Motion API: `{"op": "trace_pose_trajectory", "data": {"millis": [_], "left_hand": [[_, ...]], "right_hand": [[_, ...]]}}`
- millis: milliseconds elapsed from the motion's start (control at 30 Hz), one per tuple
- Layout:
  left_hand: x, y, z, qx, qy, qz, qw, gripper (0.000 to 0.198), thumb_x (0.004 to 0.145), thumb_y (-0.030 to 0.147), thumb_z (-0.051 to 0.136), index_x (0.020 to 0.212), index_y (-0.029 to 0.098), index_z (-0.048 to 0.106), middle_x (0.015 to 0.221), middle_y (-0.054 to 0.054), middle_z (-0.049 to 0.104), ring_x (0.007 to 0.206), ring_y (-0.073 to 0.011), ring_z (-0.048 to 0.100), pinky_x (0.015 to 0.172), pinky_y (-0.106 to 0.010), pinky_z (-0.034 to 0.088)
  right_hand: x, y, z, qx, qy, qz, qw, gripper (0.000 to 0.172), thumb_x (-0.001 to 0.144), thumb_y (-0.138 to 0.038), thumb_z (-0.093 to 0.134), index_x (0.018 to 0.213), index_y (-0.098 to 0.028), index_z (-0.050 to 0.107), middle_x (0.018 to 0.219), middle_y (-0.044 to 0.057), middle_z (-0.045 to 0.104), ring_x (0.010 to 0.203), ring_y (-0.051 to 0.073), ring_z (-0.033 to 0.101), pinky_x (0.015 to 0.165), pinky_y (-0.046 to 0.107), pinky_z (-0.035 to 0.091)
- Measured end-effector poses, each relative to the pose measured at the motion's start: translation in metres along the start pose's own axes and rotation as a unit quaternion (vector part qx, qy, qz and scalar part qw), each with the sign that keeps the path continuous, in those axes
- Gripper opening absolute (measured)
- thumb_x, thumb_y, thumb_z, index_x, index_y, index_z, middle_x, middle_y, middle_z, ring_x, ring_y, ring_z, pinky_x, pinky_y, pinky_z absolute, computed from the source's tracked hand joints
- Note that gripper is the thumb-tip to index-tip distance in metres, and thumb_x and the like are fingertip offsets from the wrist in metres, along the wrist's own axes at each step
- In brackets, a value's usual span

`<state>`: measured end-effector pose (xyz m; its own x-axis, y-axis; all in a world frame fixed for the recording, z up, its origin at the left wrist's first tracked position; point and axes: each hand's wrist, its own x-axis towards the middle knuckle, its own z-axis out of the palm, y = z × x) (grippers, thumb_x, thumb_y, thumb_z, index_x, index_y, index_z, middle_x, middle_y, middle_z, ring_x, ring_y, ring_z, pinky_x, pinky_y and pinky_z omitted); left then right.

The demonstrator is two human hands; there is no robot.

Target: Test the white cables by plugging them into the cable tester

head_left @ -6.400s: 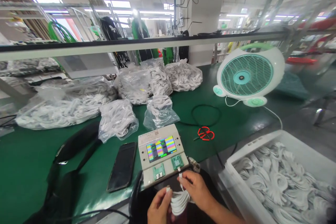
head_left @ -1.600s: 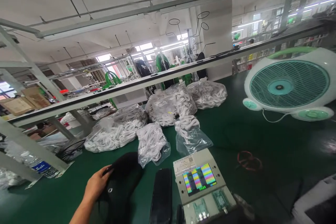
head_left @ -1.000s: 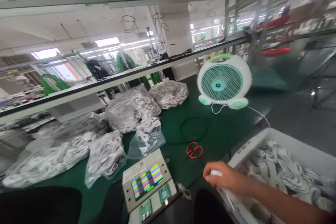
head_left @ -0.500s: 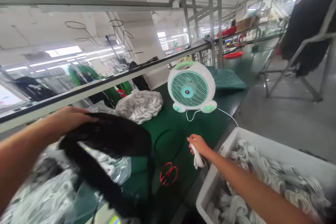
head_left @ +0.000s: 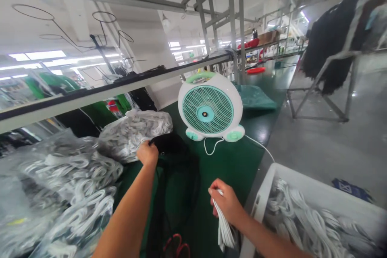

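Note:
My left hand [head_left: 147,153] is closed on one end of a black strap-like fabric piece [head_left: 173,147], over the green tabletop [head_left: 208,169]. The rest of that piece hangs down toward me in a dark, blurred loop. In my right hand [head_left: 225,201] is a bundle of white cords [head_left: 223,225], pinched near its upper end, its folded strands pointing down. Below and between the hands, the red loop handles of what look like scissors [head_left: 178,246] show at the bottom edge. A white and mint-green fan [head_left: 208,109] stands beyond both hands.
At right is a white bin [head_left: 317,182] with many white cord bundles. Clear bags of white cords [head_left: 72,173] pile up at left, and another bag [head_left: 136,131] lies behind my left hand. A shelf rail [head_left: 121,92] crosses above; the fan's white cable [head_left: 258,144] runs toward the bin.
My left hand has carried the black fabric piece right and down onto the table area. My right hand keeps its cord bundle, now lower in view. The camera view has shifted.

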<state>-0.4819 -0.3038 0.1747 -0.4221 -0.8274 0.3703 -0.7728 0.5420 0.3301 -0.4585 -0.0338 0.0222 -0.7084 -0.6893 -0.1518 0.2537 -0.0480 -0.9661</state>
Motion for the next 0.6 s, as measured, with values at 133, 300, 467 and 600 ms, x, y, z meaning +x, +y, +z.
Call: {"op": "trace_pose_trajectory", "data": {"millis": [133,300,467,600], "left_hand": [[-0.009,-0.02,0.023,-0.008,-0.064,0.024,0.998,0.046,0.089,0.037,0.035,0.122,0.009,0.049,0.114,-0.015,0.054,0.115,-0.0214,0.048,0.1,-0.044,0.037],[-0.039,-0.044,0.017,-0.029,-0.282,0.115,0.952,0.075,0.078,0.048,0.054,0.139,0.01,0.03,0.13,-0.015,0.044,0.118,-0.0198,0.046,0.103,-0.033,0.037],[-0.095,-0.062,-0.058,-0.034,-0.279,0.153,0.947,0.07,0.077,0.045,0.055,0.138,0.02,0.031,0.119,-0.01,0.051,0.107,-0.0202,0.053,0.098,-0.032,0.037],[-0.166,-0.119,-0.159,-0.118,-0.259,0.147,0.947,0.067,0.072,0.06,0.046,0.131,0.029,0.036,0.116,0.0,0.053,0.092,-0.012,0.057,0.079,-0.023,0.047]], "right_hand": [[0.0,0.001,0.0,-0.007,0.01,-0.003,1.0,0.039,0.077,-0.052,0.041,0.086,-0.014,0.041,0.063,-0.002,0.049,0.044,0.008,0.049,0.037,0.015,0.035],[-0.002,0.0,0.001,-0.015,0.023,0.0,1.0,0.04,0.075,-0.052,0.042,0.086,-0.014,0.042,0.063,-0.001,0.048,0.045,0.009,0.049,0.038,0.017,0.037],[-0.003,-0.004,-0.002,-0.014,-0.005,-0.009,1.0,0.04,0.074,-0.051,0.042,0.09,-0.014,0.04,0.067,-0.001,0.047,0.048,0.008,0.049,0.043,0.019,0.042],[-0.024,-0.022,-0.006,-0.055,-0.052,-0.005,0.997,0.038,0.077,-0.045,0.038,0.098,-0.014,0.04,0.074,-0.001,0.046,0.051,0.005,0.049,0.047,0.017,0.043]]}}
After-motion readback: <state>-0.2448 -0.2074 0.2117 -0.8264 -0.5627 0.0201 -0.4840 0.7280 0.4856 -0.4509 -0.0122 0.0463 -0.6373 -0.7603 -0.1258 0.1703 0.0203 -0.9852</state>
